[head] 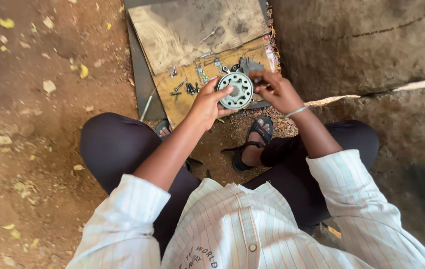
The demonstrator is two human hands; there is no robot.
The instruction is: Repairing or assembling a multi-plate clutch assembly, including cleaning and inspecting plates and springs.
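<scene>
Bare reddish-brown dirt ground (38, 149) scattered with dry yellow leaves lies under a squatting person in a striped white shirt, dark trousers and black sandals, with a rough stone slab (362, 45) to the right. Ahead of the knees a worn, stained wooden board (192, 30) rests on the ground, and small dark bolts and metal bits (187, 87) lie loose on its yellowish near edge. Above that edge, between the two hands, is a round grey metal disc (236, 90), a flat machine part with a ring of small holes near its rim and a lobed, star-like opening at its centre; its face looks dull and dusty. The left hand (207, 102) grips the disc by its left side, thumb across the face and fingers closed behind it. The right hand (274, 89), a thin bangle at its wrist, has its fingers curled at the disc's right rim, pinching there; whether a small piece sits in them cannot be told.
</scene>
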